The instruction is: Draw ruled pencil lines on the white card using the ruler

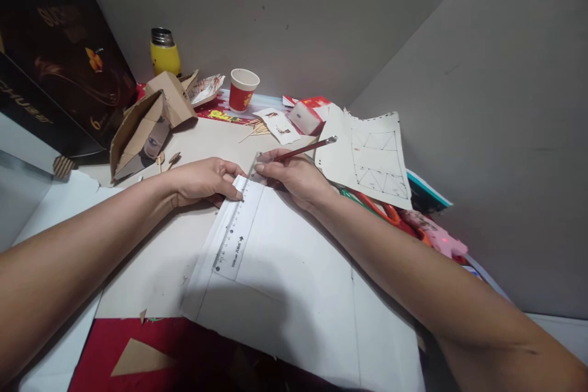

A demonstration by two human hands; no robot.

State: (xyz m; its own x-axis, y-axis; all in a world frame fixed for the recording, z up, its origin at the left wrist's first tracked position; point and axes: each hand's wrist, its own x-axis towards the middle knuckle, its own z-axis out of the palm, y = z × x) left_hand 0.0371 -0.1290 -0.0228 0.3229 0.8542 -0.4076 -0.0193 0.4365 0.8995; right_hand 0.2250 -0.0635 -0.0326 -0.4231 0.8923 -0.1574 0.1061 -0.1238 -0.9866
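My left hand (204, 180) presses down on the far end of a clear plastic ruler (234, 233), fingers curled over its edge. The ruler lies slanted on a large white sheet (298, 282) spread over brown cardboard (156, 263). My right hand (294, 176) is closed round a red pencil (305, 149), its tip at the ruler's far end, right beside my left fingertips. The pencil's back end points away to the right.
A sheet with drawn triangle patterns (372, 159) lies right of my hands, above orange-handled scissors (381, 211). Further back stand a red paper cup (242, 90), a yellow flask (164, 52) and folded cardboard pieces (147, 125). Dark boxes (55, 61) lean at left. Walls close in behind and right.
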